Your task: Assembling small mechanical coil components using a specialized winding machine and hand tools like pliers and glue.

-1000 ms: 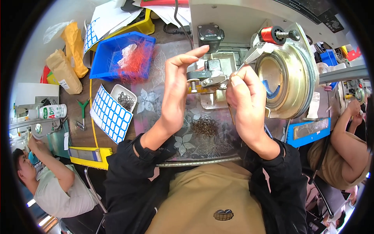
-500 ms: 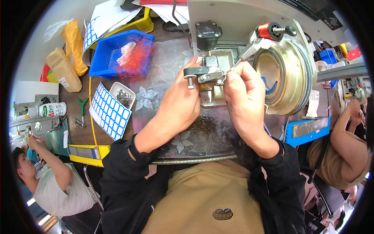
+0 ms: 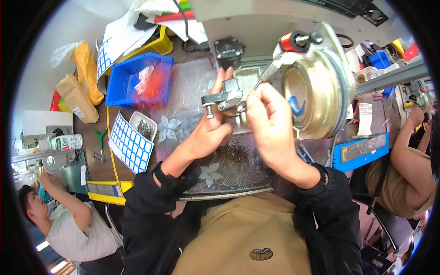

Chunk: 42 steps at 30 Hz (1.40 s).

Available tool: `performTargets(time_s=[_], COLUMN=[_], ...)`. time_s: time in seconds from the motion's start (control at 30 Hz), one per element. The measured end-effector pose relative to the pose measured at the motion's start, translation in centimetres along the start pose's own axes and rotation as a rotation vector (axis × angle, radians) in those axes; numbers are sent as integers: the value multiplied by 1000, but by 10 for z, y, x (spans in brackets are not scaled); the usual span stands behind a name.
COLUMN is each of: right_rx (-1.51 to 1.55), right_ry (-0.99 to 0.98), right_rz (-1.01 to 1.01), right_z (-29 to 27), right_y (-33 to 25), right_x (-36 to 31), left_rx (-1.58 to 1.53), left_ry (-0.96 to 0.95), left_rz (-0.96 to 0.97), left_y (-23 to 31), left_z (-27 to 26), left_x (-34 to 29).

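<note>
A bench machine has a metal clamp block (image 3: 231, 85) with a dark lever and sprung screw in front of me. To its right are a large brass-coloured wheel (image 3: 321, 98) and a spool of red thread (image 3: 293, 42). My left hand (image 3: 204, 137) is at the block's left side, fingers stretched up behind the lever and thumb apart. My right hand (image 3: 272, 123) is closed in a pinch at the block's right side, beside a thin pointed arm (image 3: 270, 71). Whatever its fingertips hold is too small to make out. Between my hands lies a pile of small dark wire pieces (image 3: 234, 153).
At the left are a blue bin (image 3: 114, 87) with red thread scraps, a white dish (image 3: 152, 120) of dark wire pieces, a label sheet (image 3: 130, 146) and a green-handled tool (image 3: 101, 137). A blue tray (image 3: 341, 158) is at the right. Co-workers sit on both sides.
The view has shifted, so the machine appears farther left. My left hand has slid lower on the block, its thumb now spread away. My right hand stays pinched beside the block.
</note>
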State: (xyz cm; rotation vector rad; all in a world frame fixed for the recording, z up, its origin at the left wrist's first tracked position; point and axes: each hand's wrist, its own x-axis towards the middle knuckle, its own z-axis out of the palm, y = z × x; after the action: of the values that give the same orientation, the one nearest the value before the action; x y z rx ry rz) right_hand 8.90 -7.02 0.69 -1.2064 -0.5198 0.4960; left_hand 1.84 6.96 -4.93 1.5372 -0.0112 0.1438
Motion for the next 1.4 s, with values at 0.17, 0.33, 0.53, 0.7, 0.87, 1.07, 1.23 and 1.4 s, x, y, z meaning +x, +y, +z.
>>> performTargets(time_s=[0.17, 0.33, 0.53, 0.7, 0.87, 1.07, 1.23, 1.4], right_rx=[20, -247, -456, -583, -498, -437, -642, -412], right_ry=[-35, -335, -386, 27, 345, 580, 480, 18], right_rz=[99, 131, -59, -357, -657, -820, -932, -983], right_z=[-4, -18, -61, -104, -155, -172, -134, -114], right_y=[2, -26, -103, -157, -208, -260, -269, -267], right_x=[-7, -44, -69, -54, -16, 12, 0, -52], left_rx=[-127, 186, 452, 470, 491, 333, 305, 429], left_ry=[-24, -194, -120, -77, 1, 94, 234, 336], left_rz=[-475, -311, -369, -298, -111, -91, 19, 89], left_y=[-2, -29, 2, -11, -42, -11, 0, 1], left_z=[-14, -33, -31, -35, -39, -23, -21, -19], left_x=[-13, -16, -19, -14, -16, -20, -32, -41])
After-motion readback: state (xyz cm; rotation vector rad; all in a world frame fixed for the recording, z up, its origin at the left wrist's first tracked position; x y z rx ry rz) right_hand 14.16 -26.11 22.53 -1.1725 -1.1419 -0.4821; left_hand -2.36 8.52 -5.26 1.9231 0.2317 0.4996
